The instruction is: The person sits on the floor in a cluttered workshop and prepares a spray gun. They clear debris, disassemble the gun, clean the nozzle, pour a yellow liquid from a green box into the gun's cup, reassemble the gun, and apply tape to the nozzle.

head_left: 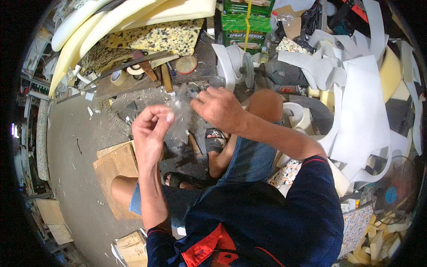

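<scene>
Both hands pinched a clear bag [180,118]: left hand [151,127] and right hand [218,107] stretched it taut above the sandal [215,140].

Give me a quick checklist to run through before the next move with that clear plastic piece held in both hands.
1. Left hand grips the clear plastic piece: ok, fingers pinch its left edge.
2. Right hand grips it too: ok, fingers close on its top right.
3. Piece off the floor: ok, held up above the sandalled feet.
4. What the plastic holds: cannot tell, it is crumpled and see-through.
5. Room around the hands: ok, the white wheel machine sits apart, beyond the right hand.
6. Footing: cannot tell, the wooden board hides part of the floor.
</scene>
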{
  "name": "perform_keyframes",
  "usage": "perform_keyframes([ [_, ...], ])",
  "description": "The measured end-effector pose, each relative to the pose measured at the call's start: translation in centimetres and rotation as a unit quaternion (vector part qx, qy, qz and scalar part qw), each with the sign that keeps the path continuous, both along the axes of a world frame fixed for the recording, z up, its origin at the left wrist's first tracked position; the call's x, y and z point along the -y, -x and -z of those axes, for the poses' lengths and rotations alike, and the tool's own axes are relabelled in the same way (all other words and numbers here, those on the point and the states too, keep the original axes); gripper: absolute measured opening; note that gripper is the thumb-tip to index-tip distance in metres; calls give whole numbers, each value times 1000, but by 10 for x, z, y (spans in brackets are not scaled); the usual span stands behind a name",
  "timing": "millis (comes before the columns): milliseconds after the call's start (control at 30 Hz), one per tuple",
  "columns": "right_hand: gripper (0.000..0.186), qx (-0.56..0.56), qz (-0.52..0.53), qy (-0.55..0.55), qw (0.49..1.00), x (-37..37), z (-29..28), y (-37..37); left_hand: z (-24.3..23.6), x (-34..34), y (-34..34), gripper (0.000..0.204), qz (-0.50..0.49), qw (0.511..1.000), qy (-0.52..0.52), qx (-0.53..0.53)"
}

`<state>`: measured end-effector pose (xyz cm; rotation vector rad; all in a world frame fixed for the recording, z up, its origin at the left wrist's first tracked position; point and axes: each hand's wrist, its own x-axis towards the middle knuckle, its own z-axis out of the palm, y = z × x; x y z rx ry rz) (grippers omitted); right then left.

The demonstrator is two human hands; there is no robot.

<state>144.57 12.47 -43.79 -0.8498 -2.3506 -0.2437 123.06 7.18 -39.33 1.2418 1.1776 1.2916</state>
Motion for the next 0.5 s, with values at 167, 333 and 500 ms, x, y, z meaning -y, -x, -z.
perform_keyframes([
  [167,9,47,-63,4,997,-6,3,-18,34,-38,-35,6,50,991,115,38],
  [333,9,35,-33,81,996,-3,3,-36,64,-40,-44,10,71,985,137,74],
  [500,14,-57,-9,167,984,-4,20,-36,76,-46,-54,12,50,991,105,64],
])
